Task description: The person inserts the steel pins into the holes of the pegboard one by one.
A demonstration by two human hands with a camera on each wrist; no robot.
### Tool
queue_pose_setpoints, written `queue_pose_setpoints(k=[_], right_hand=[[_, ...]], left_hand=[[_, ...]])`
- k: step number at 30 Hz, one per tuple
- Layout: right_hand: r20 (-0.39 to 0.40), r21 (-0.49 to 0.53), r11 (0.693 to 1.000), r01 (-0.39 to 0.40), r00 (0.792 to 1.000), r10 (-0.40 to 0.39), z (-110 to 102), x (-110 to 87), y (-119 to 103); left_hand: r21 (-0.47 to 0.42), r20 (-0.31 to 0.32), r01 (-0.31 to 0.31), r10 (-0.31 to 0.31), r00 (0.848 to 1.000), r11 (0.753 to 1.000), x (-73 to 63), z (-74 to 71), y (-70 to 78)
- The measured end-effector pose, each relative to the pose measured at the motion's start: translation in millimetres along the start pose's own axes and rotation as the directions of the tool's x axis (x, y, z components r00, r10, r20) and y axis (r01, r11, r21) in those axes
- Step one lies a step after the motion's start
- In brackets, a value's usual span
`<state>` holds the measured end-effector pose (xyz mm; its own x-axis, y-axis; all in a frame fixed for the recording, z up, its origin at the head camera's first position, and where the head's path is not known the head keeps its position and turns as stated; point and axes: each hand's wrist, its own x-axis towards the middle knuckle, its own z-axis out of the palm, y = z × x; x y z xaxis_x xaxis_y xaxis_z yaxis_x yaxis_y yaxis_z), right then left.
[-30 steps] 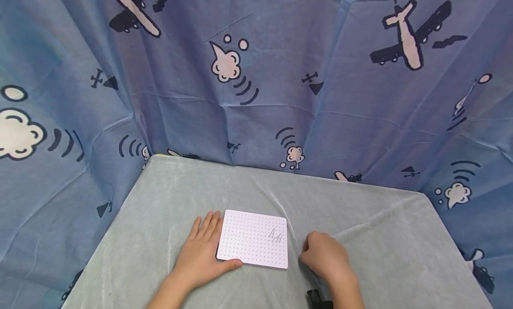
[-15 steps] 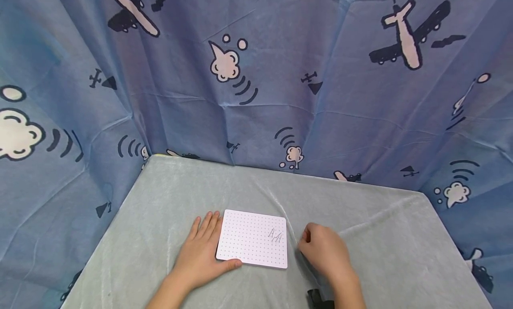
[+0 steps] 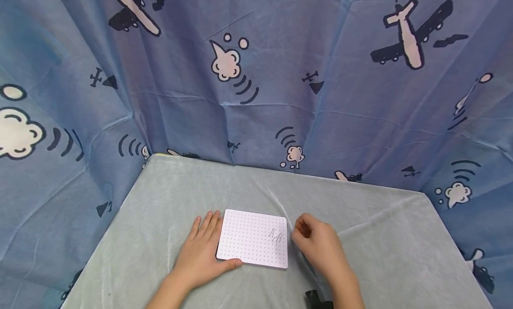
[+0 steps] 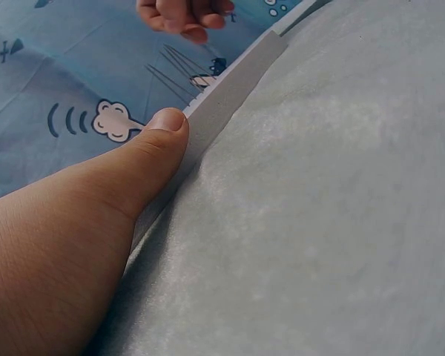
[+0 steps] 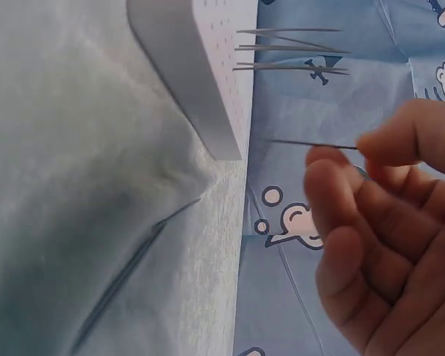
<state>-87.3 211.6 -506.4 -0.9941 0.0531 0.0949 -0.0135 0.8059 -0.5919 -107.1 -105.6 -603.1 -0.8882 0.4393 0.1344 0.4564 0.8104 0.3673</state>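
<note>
A white rectangular board (image 3: 250, 240) with rows of small holes lies on the grey cloth. Several thin metal needles (image 5: 289, 30) stand up from it near its right side. My left hand (image 3: 201, 258) lies flat at the board's left side, fingers straight. Its thumb (image 4: 163, 133) rests against the near edge. Just right of the board, above the cloth, is my right hand (image 3: 318, 244). It pinches another thin needle (image 5: 315, 144) between thumb and index finger, the tip apart from the board. The other fingers curl loosely. In the head view the held needle cannot be made out.
The grey cloth (image 3: 380, 246) covers the table and has a few creases. A blue curtain (image 3: 272, 77) printed with planes and clouds hangs behind and at both sides. A black object with a strap (image 3: 316, 300) sits by the right wrist.
My right hand has moved up and left, closer to the board's right edge, and has turned so the gap between thumb and index finger shows. The left hand and board have stayed put.
</note>
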Motion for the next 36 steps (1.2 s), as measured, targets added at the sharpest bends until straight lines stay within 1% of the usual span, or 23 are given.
queue_pose_setpoints(k=[4,7,11,15,18,27,36], right_hand=[[-0.022,0.080,0.996,0.025,0.999,-0.023,2.8,-0.4,0.6],[-0.033,0.143,0.988,0.054,0.998,-0.050,5.8,0.1,1.3],[-0.020,0.173,0.982,0.078,0.997,-0.075,10.1,1.5,2.3],[0.025,0.145,0.985,0.097,0.994,-0.102,13.6,2.0,3.2],[0.039,0.124,0.986,0.116,0.992,-0.121,15.7,1.9,3.2],[0.008,0.104,0.985,0.137,0.990,-0.139,17.3,1.0,1.4],[0.015,0.079,0.985,0.154,0.988,-0.156,17.7,0.5,1.3]], left_hand=[[-0.003,-0.003,0.001,-0.001,1.000,1.000,-0.2,-0.4,0.1],[-0.003,-0.007,0.000,0.000,1.000,1.000,-0.6,0.0,-0.3],[-0.003,-0.002,0.005,-0.005,1.000,1.000,-0.6,0.3,-0.4],[-0.007,0.007,0.012,-0.012,1.000,1.000,-0.4,0.3,-0.1],[-0.008,0.009,0.012,-0.012,1.000,1.000,-0.5,0.5,-0.2],[-0.004,0.006,0.011,-0.011,1.000,1.000,-1.0,-0.3,0.0],[0.006,0.009,0.008,-0.008,1.000,1.000,-0.3,0.5,-0.1]])
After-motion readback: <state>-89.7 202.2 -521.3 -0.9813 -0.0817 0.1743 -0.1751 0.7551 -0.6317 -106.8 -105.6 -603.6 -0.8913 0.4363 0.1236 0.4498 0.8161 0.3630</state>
